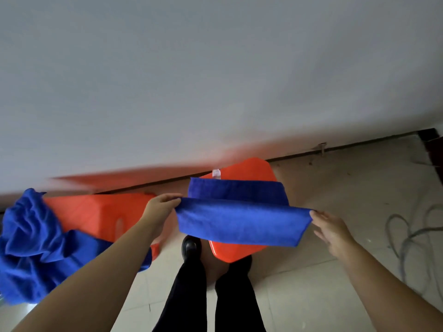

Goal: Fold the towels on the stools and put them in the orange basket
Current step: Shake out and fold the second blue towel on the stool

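Blue towel (242,221) is stretched lengthwise btwn both hands over the right orange stool (249,171), folded into a long band; its far half lies flat on the stool top w/ a small white tag (216,173) showing at the back edge, while the near fold is lifted. Left hand (159,209) pinches the towel's left end, thumb and fingers closed on the corner. Right hand (332,227) is at the right end, fingertips on the corner; rest of the fingers look loosely spread, so whether it truly grips can't be told. A second orange stool (96,212) sits to the left, close beside the first, w/ a slot in its top. Crumpled blue towels (31,248) are heaped on its left part and hang over the near edge, partly behind the left forearm. Person stands just before the stools, dark trousers (191,295) and a black shoe (190,246) visible below the towel. Floor is pale tile (311,295); grey cable (407,236) loops on it at right. White wall (215,80) behind, dark skirting along its base. Orange basket not in view.
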